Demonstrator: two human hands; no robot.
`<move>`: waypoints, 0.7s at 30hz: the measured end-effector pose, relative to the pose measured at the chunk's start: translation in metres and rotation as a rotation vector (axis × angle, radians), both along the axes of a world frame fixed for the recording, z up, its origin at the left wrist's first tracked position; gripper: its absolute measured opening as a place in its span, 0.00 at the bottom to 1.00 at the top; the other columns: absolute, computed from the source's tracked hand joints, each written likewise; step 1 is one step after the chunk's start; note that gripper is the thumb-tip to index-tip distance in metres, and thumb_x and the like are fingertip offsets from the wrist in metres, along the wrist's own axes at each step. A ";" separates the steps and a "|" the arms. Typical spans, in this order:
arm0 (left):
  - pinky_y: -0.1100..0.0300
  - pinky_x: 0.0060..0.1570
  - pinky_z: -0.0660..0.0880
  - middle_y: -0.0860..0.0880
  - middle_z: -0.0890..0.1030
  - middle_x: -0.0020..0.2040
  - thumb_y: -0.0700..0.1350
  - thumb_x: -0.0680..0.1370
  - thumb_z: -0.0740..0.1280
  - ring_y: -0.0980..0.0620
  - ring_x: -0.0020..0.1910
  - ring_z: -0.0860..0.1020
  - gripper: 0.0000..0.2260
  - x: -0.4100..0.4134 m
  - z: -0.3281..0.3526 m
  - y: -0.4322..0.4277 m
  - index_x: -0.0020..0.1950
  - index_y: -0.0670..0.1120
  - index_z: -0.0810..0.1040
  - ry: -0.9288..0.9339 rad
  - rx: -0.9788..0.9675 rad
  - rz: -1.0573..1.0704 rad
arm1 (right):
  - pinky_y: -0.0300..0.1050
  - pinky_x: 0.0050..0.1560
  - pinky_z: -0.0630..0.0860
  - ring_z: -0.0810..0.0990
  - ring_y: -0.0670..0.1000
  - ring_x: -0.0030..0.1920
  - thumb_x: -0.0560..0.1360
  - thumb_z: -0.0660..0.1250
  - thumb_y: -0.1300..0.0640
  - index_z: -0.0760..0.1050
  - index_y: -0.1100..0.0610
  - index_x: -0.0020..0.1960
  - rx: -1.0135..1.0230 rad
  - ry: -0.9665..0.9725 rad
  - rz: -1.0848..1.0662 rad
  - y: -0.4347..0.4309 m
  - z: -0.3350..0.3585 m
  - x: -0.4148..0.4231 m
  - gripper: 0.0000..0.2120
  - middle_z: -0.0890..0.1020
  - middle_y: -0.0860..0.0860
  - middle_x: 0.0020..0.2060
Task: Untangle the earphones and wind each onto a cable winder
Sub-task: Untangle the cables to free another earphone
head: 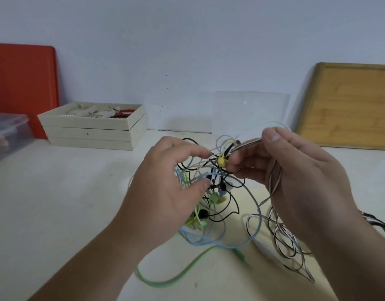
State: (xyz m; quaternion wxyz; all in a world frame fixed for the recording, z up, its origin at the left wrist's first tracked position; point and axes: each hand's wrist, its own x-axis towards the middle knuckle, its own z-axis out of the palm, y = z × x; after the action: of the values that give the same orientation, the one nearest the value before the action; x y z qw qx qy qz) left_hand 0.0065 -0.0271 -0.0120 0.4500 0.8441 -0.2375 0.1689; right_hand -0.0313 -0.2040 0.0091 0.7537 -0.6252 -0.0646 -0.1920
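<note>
Earphone tangle [211, 187] is being held above the counter [67, 203]: striped cable [274, 179] is being pinched by right hand [295, 177] fingers to anchor it; loops are being gripped by left hand [165, 192] fingers for separation.

Tangled thin earphone cables [217, 187]: smooth, slightly glossy plastic.
White table [57, 192]: smooth, matt.
Tan framed board [347, 105]: grained wood.
Orange board [24, 83]: glossy plastic.
Clear sheet [250, 111]: transparent plastic.
</note>
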 end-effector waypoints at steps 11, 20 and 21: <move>0.77 0.38 0.66 0.60 0.77 0.50 0.41 0.66 0.80 0.67 0.43 0.75 0.13 -0.005 0.003 -0.003 0.43 0.52 0.80 -0.153 0.023 0.013 | 0.51 0.41 0.81 0.83 0.62 0.38 0.73 0.62 0.52 0.76 0.65 0.40 0.143 0.042 0.072 -0.002 0.005 0.002 0.15 0.83 0.63 0.36; 0.67 0.48 0.74 0.55 0.82 0.46 0.42 0.67 0.78 0.54 0.48 0.81 0.09 -0.008 0.007 -0.005 0.42 0.50 0.80 -0.135 -0.224 -0.113 | 0.50 0.40 0.80 0.82 0.59 0.36 0.67 0.68 0.55 0.71 0.61 0.39 0.104 0.094 0.013 -0.009 0.004 0.002 0.11 0.82 0.61 0.34; 0.67 0.44 0.75 0.54 0.82 0.42 0.41 0.68 0.79 0.54 0.44 0.82 0.10 -0.009 0.008 -0.006 0.42 0.50 0.81 -0.098 -0.258 -0.125 | 0.49 0.40 0.79 0.83 0.57 0.36 0.66 0.72 0.57 0.69 0.59 0.39 0.049 0.085 0.012 -0.009 0.003 0.002 0.12 0.82 0.60 0.35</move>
State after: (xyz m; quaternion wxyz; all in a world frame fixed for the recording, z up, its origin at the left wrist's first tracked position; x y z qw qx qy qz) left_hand -0.0027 -0.0331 -0.0043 0.5523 0.7535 -0.2878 0.2105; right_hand -0.0288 -0.2132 0.0118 0.7720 -0.6137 -0.0313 -0.1624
